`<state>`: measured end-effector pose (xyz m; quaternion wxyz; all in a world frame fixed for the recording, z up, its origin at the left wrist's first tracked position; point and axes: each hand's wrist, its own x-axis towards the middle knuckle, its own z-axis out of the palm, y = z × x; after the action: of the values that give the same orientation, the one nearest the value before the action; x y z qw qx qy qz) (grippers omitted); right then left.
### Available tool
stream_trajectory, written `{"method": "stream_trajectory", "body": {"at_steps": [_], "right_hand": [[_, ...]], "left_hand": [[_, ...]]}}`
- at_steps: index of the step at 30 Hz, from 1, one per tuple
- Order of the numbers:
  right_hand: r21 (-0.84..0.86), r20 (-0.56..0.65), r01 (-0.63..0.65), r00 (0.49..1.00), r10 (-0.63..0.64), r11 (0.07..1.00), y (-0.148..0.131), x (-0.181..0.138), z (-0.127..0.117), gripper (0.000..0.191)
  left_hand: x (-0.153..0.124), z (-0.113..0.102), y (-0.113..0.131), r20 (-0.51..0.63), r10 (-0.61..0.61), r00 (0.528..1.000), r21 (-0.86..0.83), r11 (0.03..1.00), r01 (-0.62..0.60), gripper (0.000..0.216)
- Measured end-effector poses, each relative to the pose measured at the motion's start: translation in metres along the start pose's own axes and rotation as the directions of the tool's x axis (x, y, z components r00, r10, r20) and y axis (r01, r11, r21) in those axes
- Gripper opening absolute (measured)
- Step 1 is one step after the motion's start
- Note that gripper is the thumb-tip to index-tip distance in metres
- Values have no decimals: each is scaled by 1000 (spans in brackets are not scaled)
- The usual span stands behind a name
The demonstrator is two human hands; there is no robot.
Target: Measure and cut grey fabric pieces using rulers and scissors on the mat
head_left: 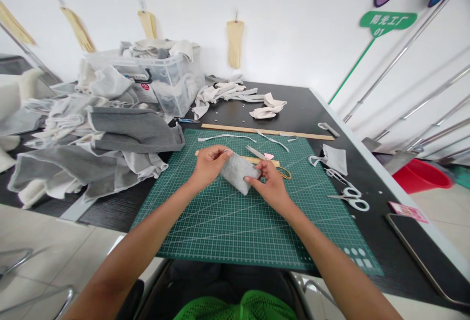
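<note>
Between my two hands, over the green cutting mat (227, 232), is a small grey piece of cloth (238, 173), tilted toward me. My left hand (210, 165) pinches its upper left corner. At the right edge, my right hand (270, 183) grips it between thumb and fingers. Just behind the cloth lie gold-handled scissors (284, 172) and a short wooden ruler (253, 160), both partly covered by the cloth and my right hand. Thin cloth strips (227, 136) rest at the mat's far side.
A long wooden ruler (268, 132) lies along the mat's far edge. Grey and white cloth (135, 129) is heaped at left before a clear plastic bin (176, 85). White-handled scissors (354, 199), a grey cloth piece (335, 158) and a phone (422, 256) are at right.
</note>
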<state>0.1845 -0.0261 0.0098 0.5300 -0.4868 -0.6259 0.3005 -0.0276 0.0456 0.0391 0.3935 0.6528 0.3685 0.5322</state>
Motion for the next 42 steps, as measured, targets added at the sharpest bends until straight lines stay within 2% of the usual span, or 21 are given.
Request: {"method": "stream_trajectory", "body": {"at_steps": [5, 11, 18, 25, 39, 42], "right_hand": [[81, -44, -98, 994, 102, 992, 6, 1, 1, 37], [210, -121, -149, 977, 177, 966, -1, 5, -2, 36], [312, -99, -188, 969, 229, 931, 0, 5, -3, 32], [392, -151, -103, 973, 175, 914, -3, 6, -3, 22], [357, -294, 16, 951, 96, 934, -4, 5, -6, 19], [346, -303, 4, 947, 107, 938, -4, 6, -8, 22]], "left_hand": [[2, -2, -3, -6, 5, 1000, -6, 1000, -5, 23], [2, -2, -4, -3, 27, 1000, 15, 1000, -27, 25], [2, -3, -3, -13, 61, 998, 28, 998, -61, 26], [1, -3, -4, -4, 74, 997, 44, 996, -74, 25], [-1, 2, 1, 6, 7, 1000, -98, 995, -7, 27], [-2, 3, 3, 7, -11, 1000, -117, 993, 12, 28]]}}
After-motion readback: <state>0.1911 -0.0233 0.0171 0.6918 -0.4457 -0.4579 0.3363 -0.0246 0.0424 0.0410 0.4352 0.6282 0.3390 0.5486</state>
